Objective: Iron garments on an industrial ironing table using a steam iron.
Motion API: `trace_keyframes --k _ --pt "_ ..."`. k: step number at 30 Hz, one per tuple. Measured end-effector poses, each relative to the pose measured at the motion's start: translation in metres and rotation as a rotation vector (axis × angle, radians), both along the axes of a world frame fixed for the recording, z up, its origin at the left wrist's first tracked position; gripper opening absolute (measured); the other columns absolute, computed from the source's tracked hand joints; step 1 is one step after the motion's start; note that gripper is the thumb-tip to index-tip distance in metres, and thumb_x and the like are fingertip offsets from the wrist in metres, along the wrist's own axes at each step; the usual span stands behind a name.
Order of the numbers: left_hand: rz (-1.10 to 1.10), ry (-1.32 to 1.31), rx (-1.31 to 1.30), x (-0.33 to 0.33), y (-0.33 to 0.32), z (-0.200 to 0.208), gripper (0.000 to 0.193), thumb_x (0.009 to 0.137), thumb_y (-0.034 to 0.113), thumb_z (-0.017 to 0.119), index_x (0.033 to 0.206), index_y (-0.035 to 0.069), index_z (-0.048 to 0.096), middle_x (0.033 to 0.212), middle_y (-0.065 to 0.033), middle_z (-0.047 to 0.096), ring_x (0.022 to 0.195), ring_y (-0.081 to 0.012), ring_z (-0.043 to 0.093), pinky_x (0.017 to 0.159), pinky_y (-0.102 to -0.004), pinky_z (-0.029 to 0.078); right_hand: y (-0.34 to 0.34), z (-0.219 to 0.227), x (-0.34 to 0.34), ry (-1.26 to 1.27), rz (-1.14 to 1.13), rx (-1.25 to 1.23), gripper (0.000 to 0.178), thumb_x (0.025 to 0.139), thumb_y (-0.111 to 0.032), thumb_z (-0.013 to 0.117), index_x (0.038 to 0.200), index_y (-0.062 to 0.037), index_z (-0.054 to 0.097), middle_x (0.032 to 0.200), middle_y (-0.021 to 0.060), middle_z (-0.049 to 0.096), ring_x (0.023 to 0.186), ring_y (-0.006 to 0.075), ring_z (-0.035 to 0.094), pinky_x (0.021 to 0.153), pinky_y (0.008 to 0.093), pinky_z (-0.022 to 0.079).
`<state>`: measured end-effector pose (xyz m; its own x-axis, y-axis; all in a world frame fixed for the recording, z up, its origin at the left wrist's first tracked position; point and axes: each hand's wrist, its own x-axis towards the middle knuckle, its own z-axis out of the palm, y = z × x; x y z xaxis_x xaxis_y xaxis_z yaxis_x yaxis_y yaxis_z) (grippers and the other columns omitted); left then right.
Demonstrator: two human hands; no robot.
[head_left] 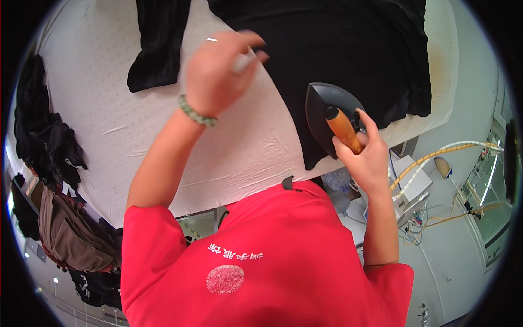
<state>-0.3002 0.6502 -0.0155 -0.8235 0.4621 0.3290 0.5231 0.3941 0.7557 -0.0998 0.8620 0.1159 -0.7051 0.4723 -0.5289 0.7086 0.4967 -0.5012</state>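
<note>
My right hand [368, 158] is wrapped round the wooden handle of a dark steam iron [343, 98]. The iron rests over the near part of a black garment [338, 49] spread on a padded pale pink ironing table [234, 147]. My left hand [220, 68] hovers around the garment's left edge, between its body and a black sleeve [155, 49]. Its fingers are bent and smeared by motion. A whitish patch shows between them, and whether it is something held or the table behind cannot be made out.
Black clothes [43, 131] hang at the table's left edge, above a brown garment [73, 229]. On the right, a yellow and white hose [430, 158] curves beside the table. Below it are a white box [411, 177], loose cables [417, 220] and a clear plastic bottle [338, 182].
</note>
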Motion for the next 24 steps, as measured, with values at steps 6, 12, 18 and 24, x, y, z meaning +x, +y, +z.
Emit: trace_keyframes --k 6,12,18,24 --pt "-0.625 0.143 -0.108 0.001 0.036 -0.008 0.039 0.068 0.021 0.088 0.102 0.013 0.071 0.110 -0.0054 0.067 0.113 -0.0260 0.063 0.100 -0.0441 0.047 -0.007 -0.002 0.028 -0.037 0.050 -0.018 0.065 0.079 -0.012 0.079 0.136 0.0035 0.053 0.063 0.0029 0.055 0.059 0.0057 0.053 0.062 0.0221 0.046" --pt "-0.578 0.182 -0.267 0.001 0.045 0.010 0.046 0.066 0.020 0.089 0.106 0.014 0.069 0.139 -0.0096 0.055 0.142 -0.0343 0.042 0.121 -0.0555 0.027 -0.019 -0.014 0.035 -0.102 0.032 -0.048 0.071 0.077 -0.015 0.081 0.138 0.0036 0.051 0.062 0.0046 0.054 0.057 0.0118 0.055 0.061 0.0256 0.048" --pt "-0.569 0.120 -0.266 0.014 0.037 -0.002 0.052 0.066 0.021 0.089 0.113 0.015 0.068 0.147 -0.0118 0.050 0.146 -0.0367 0.037 0.122 -0.0582 0.024 -0.017 -0.015 0.053 -0.076 0.033 -0.044 0.072 0.078 -0.013 0.082 0.139 0.0026 0.049 0.060 0.0032 0.049 0.055 0.0084 0.047 0.061 0.0215 0.045" --pt "-0.818 -0.025 -0.165 0.037 0.044 -0.011 0.065 0.066 0.021 0.089 0.126 0.018 0.065 0.153 -0.0132 0.045 0.148 -0.0367 0.034 0.121 -0.0584 0.025 -0.011 -0.009 0.067 -0.136 0.057 -0.035 0.070 0.078 -0.014 0.082 0.139 0.0018 0.050 0.060 0.0040 0.049 0.056 0.0089 0.047 0.062 0.0214 0.044"
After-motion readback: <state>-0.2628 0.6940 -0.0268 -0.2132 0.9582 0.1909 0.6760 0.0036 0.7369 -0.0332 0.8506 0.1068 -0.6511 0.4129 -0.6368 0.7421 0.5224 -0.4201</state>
